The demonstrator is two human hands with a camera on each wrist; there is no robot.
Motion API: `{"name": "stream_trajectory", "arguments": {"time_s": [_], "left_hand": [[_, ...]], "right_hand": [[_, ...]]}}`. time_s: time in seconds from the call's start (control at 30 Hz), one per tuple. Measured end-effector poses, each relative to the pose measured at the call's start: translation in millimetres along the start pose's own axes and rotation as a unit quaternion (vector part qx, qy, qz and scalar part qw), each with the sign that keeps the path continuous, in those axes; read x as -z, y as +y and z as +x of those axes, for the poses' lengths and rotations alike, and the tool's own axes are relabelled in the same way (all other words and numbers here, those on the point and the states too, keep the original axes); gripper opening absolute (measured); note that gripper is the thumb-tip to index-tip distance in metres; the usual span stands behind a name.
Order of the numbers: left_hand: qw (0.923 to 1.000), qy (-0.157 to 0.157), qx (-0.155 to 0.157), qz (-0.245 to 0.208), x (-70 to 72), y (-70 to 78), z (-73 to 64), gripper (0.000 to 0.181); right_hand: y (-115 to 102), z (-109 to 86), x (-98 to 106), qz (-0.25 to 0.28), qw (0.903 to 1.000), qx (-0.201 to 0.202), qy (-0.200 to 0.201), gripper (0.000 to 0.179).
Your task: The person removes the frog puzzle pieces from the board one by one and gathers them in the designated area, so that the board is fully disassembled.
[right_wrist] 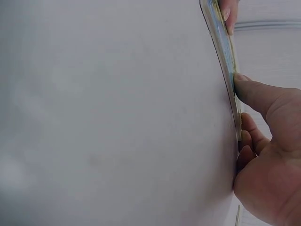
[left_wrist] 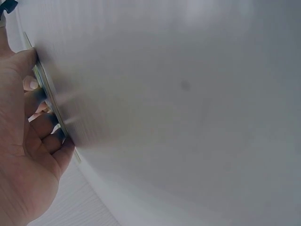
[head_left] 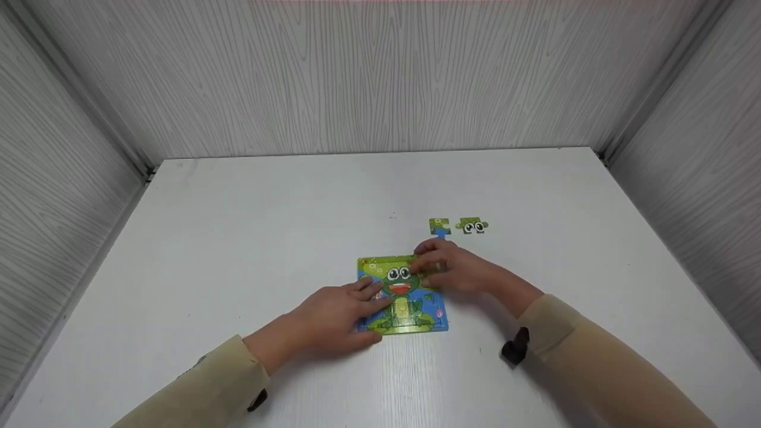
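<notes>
A square frog jigsaw puzzle (head_left: pixel 402 309) lies on the table in the head view, with a green frog on a blue and green background. My left hand (head_left: pixel 336 315) rests over its left side, fingers spread on the picture and thumb along the near edge. At the upper right corner is my right hand (head_left: pixel 461 270), its bent fingers touching the puzzle and covering that corner. The right wrist view shows the right thumb (right_wrist: pixel 254 92) against the puzzle's face, with the other fingers past its edge. Part of the frog's head shows between the hands.
Just beyond the right hand lies a loose green and blue jigsaw piece (head_left: pixel 439 226). A second loose piece with two frog eyes (head_left: pixel 472 225) is to its right. White panels (head_left: pixel 380 77) enclose the white table (head_left: pixel 250 208) at the back and sides.
</notes>
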State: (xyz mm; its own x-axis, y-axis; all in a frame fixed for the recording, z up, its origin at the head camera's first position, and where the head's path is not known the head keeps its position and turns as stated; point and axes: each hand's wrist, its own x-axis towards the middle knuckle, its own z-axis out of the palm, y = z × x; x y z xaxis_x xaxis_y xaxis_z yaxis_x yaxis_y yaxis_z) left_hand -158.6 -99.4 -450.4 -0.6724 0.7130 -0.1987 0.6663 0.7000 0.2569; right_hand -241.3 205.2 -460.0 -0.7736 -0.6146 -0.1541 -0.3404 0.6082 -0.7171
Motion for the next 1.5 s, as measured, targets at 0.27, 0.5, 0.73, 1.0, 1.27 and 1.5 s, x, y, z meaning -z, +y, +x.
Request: {"name": "stream_trajectory", "arguments": {"time_s": [0.27, 0.5, 0.73, 1.0, 1.27, 1.5], "left_hand": [[1.0000, 0.003, -0.001, 0.000, 1.9, 0.1, -1.5, 0.070], [0.9999, 0.006, -0.005, 0.006, 0.8, -0.1, -1.8, 0.069], [1.0000, 0.002, -0.001, -0.004, 1.6, 0.3, -1.7, 0.069], [0.9999, -0.003, 0.010, 0.001, -0.2, 0.3, -0.2, 0.070], [0.9999, -0.005, 0.009, 0.002, 0.3, 0.6, -0.2, 0.070], [1.0000, -0.003, 0.005, 0.004, -0.5, 1.0, 0.2, 0.070]], "right_hand": [[-1.7, 0.7, 0.4, 0.012, 0.9999, -0.009, 0.006, 0.022], [-0.7, -0.2, -1.7, 0.015, 0.9999, 0.005, 0.008, 0.025], [-1.2, 0.1, -1.2, 0.010, 0.9999, -0.001, 0.003, 0.028], [-7.1, 2.2, -1.9, 0.019, 0.9998, -0.002, -0.004, 0.024], [-4.2, 2.1, -4.2, 0.033, 0.9994, 0.010, 0.003, 0.021], [-4.5, 0.8, -5.4, 0.026, 0.9995, 0.005, 0.018, 0.021]]}}
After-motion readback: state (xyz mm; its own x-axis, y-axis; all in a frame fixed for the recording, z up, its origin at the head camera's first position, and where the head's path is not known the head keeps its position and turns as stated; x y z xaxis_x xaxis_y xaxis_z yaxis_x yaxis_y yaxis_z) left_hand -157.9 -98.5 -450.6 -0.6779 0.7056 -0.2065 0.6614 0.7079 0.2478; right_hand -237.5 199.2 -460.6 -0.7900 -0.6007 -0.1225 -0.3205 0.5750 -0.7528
